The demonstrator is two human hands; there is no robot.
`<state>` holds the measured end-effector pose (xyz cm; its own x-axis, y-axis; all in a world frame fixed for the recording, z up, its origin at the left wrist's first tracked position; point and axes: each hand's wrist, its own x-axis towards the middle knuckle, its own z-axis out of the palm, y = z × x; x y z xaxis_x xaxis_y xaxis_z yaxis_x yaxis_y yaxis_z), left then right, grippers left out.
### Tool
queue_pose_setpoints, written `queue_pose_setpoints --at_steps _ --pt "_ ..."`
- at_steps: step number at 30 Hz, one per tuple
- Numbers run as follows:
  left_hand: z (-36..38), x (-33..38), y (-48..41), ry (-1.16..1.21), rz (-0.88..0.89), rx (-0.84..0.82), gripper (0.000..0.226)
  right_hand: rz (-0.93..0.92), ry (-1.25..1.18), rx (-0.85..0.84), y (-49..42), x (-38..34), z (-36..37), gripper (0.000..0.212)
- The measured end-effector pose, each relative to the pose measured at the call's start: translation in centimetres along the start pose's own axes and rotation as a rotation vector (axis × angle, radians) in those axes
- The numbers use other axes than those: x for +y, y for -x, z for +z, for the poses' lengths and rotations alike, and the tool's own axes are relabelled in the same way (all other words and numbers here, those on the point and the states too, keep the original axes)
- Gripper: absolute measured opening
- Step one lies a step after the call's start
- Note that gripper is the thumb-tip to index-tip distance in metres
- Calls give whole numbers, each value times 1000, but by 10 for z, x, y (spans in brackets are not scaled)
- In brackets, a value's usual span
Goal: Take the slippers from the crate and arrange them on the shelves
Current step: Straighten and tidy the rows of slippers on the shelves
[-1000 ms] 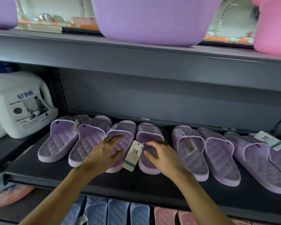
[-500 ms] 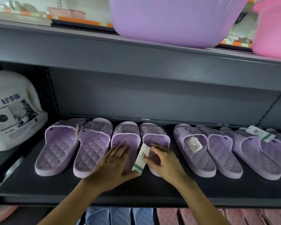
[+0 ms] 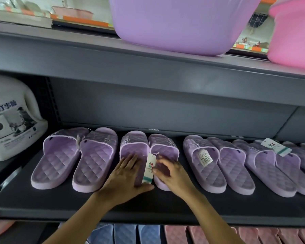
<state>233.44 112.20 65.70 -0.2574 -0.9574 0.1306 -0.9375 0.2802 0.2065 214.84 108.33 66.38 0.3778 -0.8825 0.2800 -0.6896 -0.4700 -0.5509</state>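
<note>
A row of lilac quilted foam slippers is laid out on the dark grey metal shelf (image 3: 165, 208), toes toward the back panel. Both hands are placed on the middle pair.

The left hand (image 3: 125, 176) is laid flat on the footbed of the left slipper of the middle pair (image 3: 134, 147). Its fingers are held straight and close together, and the thumb is spread out to the right across the heel end. Nothing is gripped.

The right hand (image 3: 173, 175) is set on the footbed of the right slipper of the middle pair (image 3: 163, 147). Its fingers are loosely bent and blurred. The thumb tip is seen against the edge of the white paper hang tag (image 3: 149, 169), which hangs between the two slippers. Whether the tag or the slipper is gripped cannot be told.

The two slippers of this pair are touching along their inner sides. One further lilac pair (image 3: 60, 159) is positioned to the left, and more lilac pairs (image 3: 231, 164) are positioned to the right, one with a barcode label (image 3: 204, 158).

A white plastic detergent jug (image 3: 12, 117) is stood at the left end. On the shelf above, a lilac plastic basin (image 3: 174, 23) and a pink plastic basin (image 3: 292, 32) are located. Below, blue slippers (image 3: 125, 233) and pink slippers (image 3: 176, 235) are partly visible.
</note>
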Motion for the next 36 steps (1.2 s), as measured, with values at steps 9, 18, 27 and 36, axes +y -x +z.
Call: queue_pose_setpoints --at_steps 9,18,27,36 --pt "12 0 -9 166 56 53 107 -50 56 115 8 9 4 52" --pt "-11 7 -4 645 -141 292 18 -49 73 64 9 10 1 61" --pt "-3 11 -6 448 -159 273 70 -16 138 60 10 15 2 70" --pt "16 8 -13 291 -154 287 74 -2 189 105 13 18 5 72"
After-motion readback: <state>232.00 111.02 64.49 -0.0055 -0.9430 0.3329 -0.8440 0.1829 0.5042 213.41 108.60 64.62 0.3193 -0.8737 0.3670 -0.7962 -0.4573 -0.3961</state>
